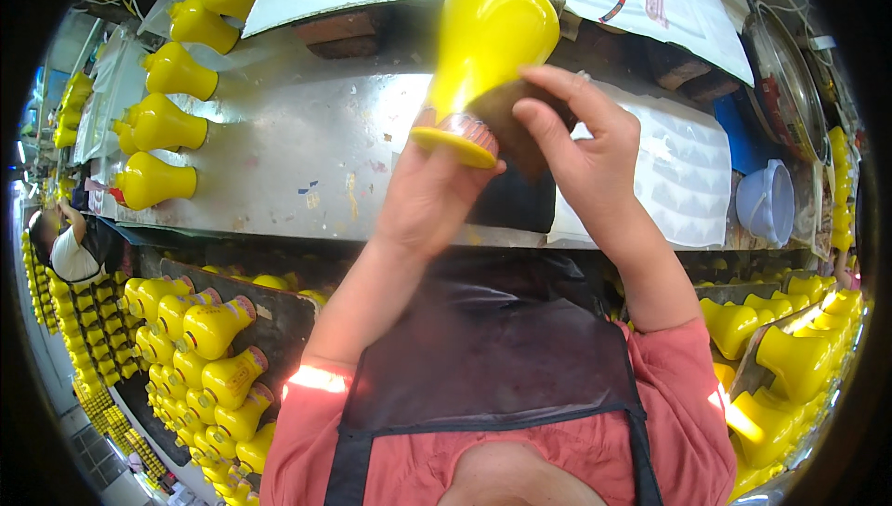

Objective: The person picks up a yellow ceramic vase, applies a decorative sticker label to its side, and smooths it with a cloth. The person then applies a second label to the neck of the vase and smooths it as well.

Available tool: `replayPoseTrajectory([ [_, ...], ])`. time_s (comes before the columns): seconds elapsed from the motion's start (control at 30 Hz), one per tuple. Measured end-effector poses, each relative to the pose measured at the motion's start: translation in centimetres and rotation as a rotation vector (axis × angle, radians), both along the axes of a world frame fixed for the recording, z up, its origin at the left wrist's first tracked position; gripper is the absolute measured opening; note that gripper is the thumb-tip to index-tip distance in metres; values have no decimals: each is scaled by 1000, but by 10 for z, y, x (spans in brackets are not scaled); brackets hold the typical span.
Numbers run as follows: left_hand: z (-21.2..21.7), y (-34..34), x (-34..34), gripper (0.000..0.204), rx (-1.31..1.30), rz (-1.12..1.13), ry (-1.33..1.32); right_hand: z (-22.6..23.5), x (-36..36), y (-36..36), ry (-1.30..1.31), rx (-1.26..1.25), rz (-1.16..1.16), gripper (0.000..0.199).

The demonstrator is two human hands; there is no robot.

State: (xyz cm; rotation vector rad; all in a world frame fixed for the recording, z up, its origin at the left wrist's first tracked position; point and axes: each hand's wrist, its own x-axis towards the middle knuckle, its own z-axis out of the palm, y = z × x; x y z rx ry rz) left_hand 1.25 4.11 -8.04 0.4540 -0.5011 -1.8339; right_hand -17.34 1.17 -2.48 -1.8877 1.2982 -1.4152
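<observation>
A glossy yellow vase (502, 27) is tilted over the bench, its wide rounded end away from me. Around its narrow part, just above the yellow flared rim, runs a pinkish patterned band (467, 131). My left hand (429, 192) is closed round this narrow part from below; most of its fingers are hidden behind the vase. Against the vase's right side, my right hand (585, 130) pinches a dark, flat, flexible-looking piece (511, 106) between thumb and fingers. Below it a black sheet or cloth (518, 204) hangs or lies at the bench edge; where the two meet is unclear.
Several yellow vases (160, 122) lie along the metal bench (307, 148) at left. White sheets (669, 167) and a pale blue bucket (765, 201) are at right. Stacked vases (218, 329) stand on both sides of me. A person (74, 246) is at far left.
</observation>
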Motion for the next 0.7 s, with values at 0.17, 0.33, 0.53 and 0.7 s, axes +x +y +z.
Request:
replayPoseTrajectory([
  [0.17, -6, 0, 1, 62, 4, -36, 70, -5, 5, 9, -111, -10, -49, 24],
  [0.33, -7, 6, -6, 66, 57, 2, 69, -7, 14, 2, -145, 35, -101, 24],
  [0.53, 0, 3, -8, 66, 10, -58, 43, -12, 14, 7, -234, -73, -227, 24],
  [0.7, 7, 5, -18, 59, -64, 44, -135, -24, 12, 64, -130, -181, 46, 29],
])
